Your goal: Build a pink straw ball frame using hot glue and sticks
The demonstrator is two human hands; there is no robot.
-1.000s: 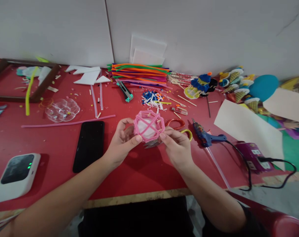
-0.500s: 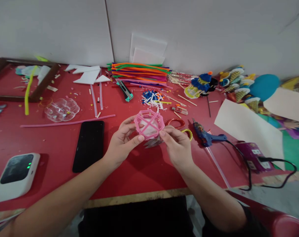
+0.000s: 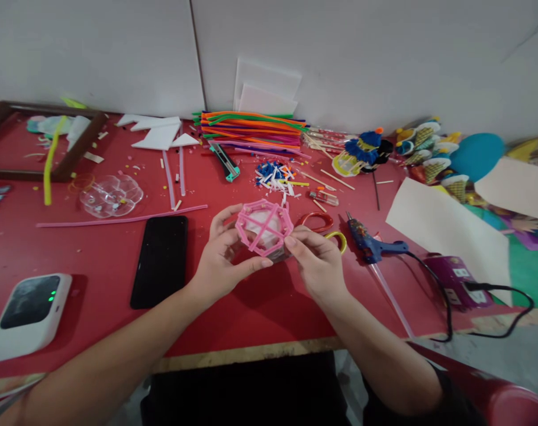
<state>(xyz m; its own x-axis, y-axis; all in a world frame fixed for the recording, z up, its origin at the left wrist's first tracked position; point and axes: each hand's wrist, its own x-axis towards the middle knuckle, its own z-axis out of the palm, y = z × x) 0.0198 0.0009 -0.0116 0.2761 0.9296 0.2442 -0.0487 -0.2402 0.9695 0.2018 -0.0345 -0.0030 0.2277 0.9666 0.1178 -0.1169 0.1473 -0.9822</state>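
Note:
A pink polygonal frame made of straws (image 3: pixel 264 226), with something white inside it, is held above the red table (image 3: pixel 260 307). My left hand (image 3: pixel 222 263) grips its left and lower side, thumb under its front edge. My right hand (image 3: pixel 319 266) pinches its right lower corner with fingertips. Both hands are closed on the frame. Red and yellow scissors (image 3: pixel 324 228) lie just behind my right hand.
A black phone (image 3: pixel 160 260) lies left of my hands, a white device with green lights (image 3: pixel 26 313) at the near left. A blue glue gun (image 3: pixel 370 245) with cable lies right. Coloured straws (image 3: pixel 251 130), cut bits (image 3: pixel 273 176), a cutter (image 3: pixel 225 163), a clear tray (image 3: pixel 111 195) and paper sheets (image 3: pixel 446 236) lie around.
The pink frame has turned a little and shifted slightly left in my hands; my left thumb has slid further under its front edge. My arms have stayed in place.

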